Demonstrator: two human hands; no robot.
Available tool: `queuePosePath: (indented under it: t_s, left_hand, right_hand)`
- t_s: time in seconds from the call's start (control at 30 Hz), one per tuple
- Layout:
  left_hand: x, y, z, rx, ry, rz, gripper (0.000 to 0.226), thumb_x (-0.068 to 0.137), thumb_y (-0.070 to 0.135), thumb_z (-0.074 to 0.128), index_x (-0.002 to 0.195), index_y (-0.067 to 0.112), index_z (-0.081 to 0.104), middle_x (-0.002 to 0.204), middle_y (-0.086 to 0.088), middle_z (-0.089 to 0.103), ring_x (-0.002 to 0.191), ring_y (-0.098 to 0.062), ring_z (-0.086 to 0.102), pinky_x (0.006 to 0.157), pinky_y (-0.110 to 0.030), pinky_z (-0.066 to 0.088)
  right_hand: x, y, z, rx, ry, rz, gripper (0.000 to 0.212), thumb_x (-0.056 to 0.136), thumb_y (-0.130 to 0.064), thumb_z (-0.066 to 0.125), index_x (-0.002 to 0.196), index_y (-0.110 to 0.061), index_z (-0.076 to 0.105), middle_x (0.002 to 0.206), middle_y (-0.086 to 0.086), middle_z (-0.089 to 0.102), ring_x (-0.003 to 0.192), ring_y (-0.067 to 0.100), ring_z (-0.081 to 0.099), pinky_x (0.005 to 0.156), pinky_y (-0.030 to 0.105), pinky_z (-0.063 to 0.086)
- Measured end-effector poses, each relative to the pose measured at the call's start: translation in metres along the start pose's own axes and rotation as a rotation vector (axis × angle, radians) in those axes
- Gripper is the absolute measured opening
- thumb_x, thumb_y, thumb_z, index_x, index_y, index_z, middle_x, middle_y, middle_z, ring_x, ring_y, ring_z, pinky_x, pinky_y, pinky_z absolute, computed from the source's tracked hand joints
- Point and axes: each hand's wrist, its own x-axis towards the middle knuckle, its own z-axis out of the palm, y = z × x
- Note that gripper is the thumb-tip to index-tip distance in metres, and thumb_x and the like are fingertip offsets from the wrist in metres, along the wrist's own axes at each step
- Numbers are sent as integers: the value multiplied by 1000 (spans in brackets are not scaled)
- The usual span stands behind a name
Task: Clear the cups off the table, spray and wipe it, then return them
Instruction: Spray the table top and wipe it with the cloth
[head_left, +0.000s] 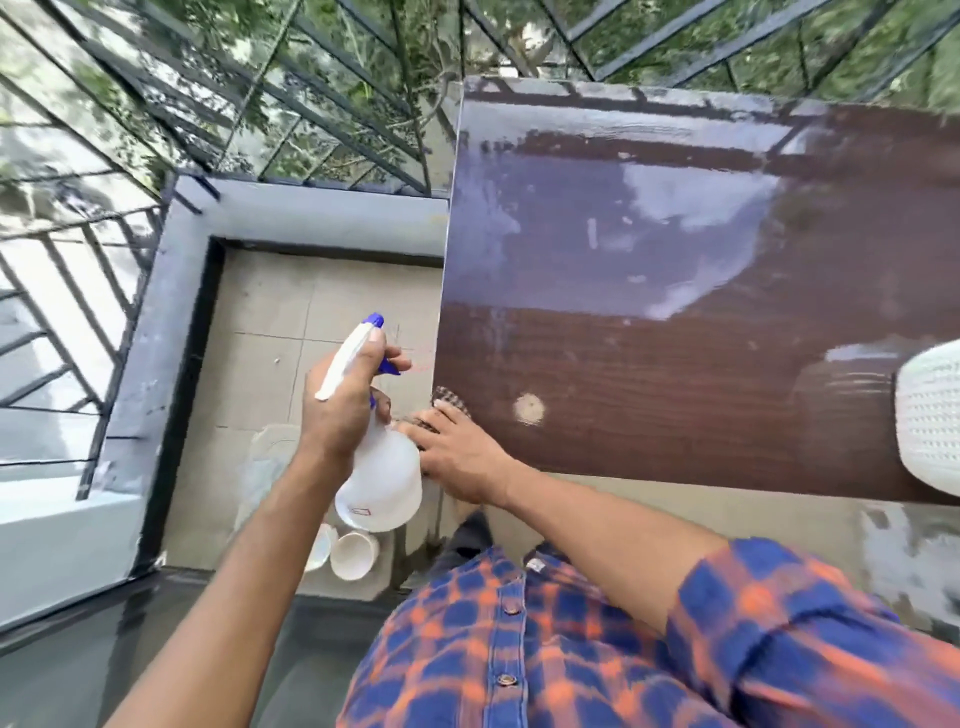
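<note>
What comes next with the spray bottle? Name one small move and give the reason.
Probably swing the spray bottle rightward over the table and squeeze the trigger. The left hand grips it by the neck, but it hangs over the floor, left of the table's edge. The right hand rests on a checkered cloth at the near left corner, seemingly ready to wipe. The cups sit on the floor.

The left hand (345, 410) grips a white spray bottle (378, 475) by its neck, a finger on the blue trigger, held over the tiled floor (270, 332). Just beside it, the right hand (457, 452) lies on a checked cloth (451, 402) at the near corner of the brown worktop (649, 322). Two white cups (349, 552) stand on the floor below the bottle
</note>
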Motion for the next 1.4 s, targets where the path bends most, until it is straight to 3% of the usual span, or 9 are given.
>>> queuePosePath:
  t_s: [0.23,0.5,0.63,0.73,0.83,0.97,1.13,1.3,1.4]
  left_hand:
    - [6,-8,-7,-13,22,9,34,95,46,57,90,15,70,102,-15,75,41,-17,43,46,-23,41]
    - [4,-2,65,-5,-109,11,36,99,43,60,95,9,72,99,-13,76,45,-21,40,49,-27,40]
    - [-4,2,120,18,-166,36,33,96,46,60,90,16,71,100,-13,76,43,-21,41,55,-32,39]
    - [-15,10,173,55,-184,89,36,96,46,59,92,12,71,98,-11,76,42,-21,43,56,-33,40]
    - [-33,22,238,83,-191,146,36,97,44,57,92,11,71,99,-12,76,40,-19,43,53,-31,41]
    - [-62,40,327,63,-215,216,33,100,41,55,84,17,69,94,-10,75,40,-18,42,49,-26,40]
    - [-111,60,433,-48,-206,279,32,99,44,57,76,26,71,89,-5,75,51,-17,49,48,-24,38]
    - [-160,68,526,-53,-283,277,32,99,45,54,84,19,67,92,-7,76,42,-16,40,48,-24,37]
    - [-179,65,577,-41,-311,315,30,101,39,55,87,15,65,91,-7,75,43,-17,41,47,-22,36]
  right_hand:
    - [-66,30,-14,16,52,-111,33,95,-19,47,118,-29,68,156,6,47,136,32,48,115,47,35]
    - [-276,71,-25,145,51,388,40,82,-1,66,112,-29,68,159,0,43,136,30,51,109,48,43]
    - [-359,79,-45,397,365,971,54,70,-1,67,110,-38,68,146,-16,53,126,20,62,103,44,50]
    - [-388,86,-83,746,669,1277,39,81,-4,81,112,-26,72,125,-8,69,116,4,65,100,34,50]
    - [-413,100,-143,936,877,1283,31,87,-12,79,111,-30,72,113,-3,73,97,-4,65,91,23,49]
    - [-456,133,-214,1214,1043,1072,27,88,-17,73,112,-31,74,126,-2,72,120,24,66,105,44,48]
    - [-546,185,-264,1299,1011,1012,18,96,-14,67,113,-18,70,107,11,74,96,20,70,92,35,55]
    - [-638,246,-235,1261,821,1305,9,98,-18,66,104,-14,71,89,4,70,84,24,63,79,45,51]
    - [-655,272,-209,1218,682,1435,9,101,-18,62,96,-21,69,84,-4,67,82,17,60,70,30,48]
